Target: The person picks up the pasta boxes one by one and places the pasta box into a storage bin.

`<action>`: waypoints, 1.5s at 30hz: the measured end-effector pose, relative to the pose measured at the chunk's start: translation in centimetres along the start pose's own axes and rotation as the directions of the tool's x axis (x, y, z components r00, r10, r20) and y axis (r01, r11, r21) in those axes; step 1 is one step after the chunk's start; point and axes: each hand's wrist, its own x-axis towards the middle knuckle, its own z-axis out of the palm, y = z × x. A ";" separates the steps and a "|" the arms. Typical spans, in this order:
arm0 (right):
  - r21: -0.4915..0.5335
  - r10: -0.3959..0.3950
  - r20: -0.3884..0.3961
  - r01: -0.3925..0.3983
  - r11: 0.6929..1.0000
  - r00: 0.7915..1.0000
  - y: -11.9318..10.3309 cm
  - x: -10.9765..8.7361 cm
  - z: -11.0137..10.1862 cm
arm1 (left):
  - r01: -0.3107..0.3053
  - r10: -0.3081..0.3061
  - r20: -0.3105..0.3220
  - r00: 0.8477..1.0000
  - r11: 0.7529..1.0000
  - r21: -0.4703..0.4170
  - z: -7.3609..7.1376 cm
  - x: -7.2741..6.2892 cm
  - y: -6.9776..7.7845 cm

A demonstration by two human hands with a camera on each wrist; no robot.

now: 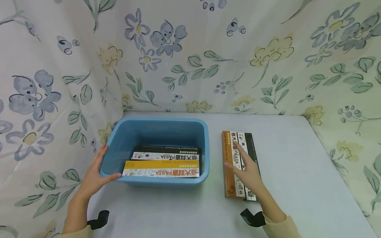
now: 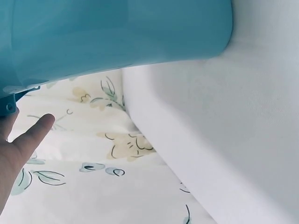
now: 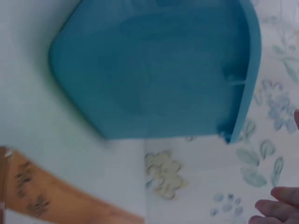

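Observation:
A blue plastic bin (image 1: pixel 166 181) stands on the left of the table. My left hand (image 1: pixel 90 180) touches its front left corner, thumb at the front rim and fingers along the left side. In the left wrist view, straight fingers (image 2: pixel 30 140) reach toward the rim. Inside the bin lie a yellow pasta box (image 1: pixel 160 168) and a black-and-white pasta box (image 1: pixel 165 152). To the right of the bin, an orange-brown pasta box (image 1: pixel 229 178) lies beside another black-and-white pasta box (image 1: pixel 251 145). Over these two hovers my right hand (image 1: pixel 248 172), fingers spread, holding nothing.
The white table (image 1: pixel 297 165) extends to the right of the boxes. A flowered curtain (image 1: pixel 190 82) hangs behind the table and along both sides. A black strap (image 1: pixel 99 219) is on the left wrist, and another black strap (image 1: pixel 253 218) on the right.

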 end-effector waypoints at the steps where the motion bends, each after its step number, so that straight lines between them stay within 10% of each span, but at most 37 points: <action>1: 0.010 0.032 0.000 -0.032 0.999 0.999 0.4 -0.2 -0.2 | 0.001 -0.001 -0.001 1.000 1.000 -0.002 0.0 0.0 0.1; 11: 0.009 0.207 -0.082 -0.207 0.978 0.975 3.7 -2.3 -1.1 | -0.014 0.014 -0.006 1.000 1.000 -0.009 0.0 0.0 0.2; 26: -0.134 0.479 -0.102 -0.489 0.862 0.872 7.8 -5.4 -0.8 | -0.013 0.013 -0.007 1.000 1.000 -0.003 0.2 0.0 0.1; 45: -0.137 0.585 -0.062 -0.587 0.798 0.809 10.5 -6.9 -0.1 | -0.024 0.024 -0.017 1.000 1.000 0.002 0.2 0.0 0.0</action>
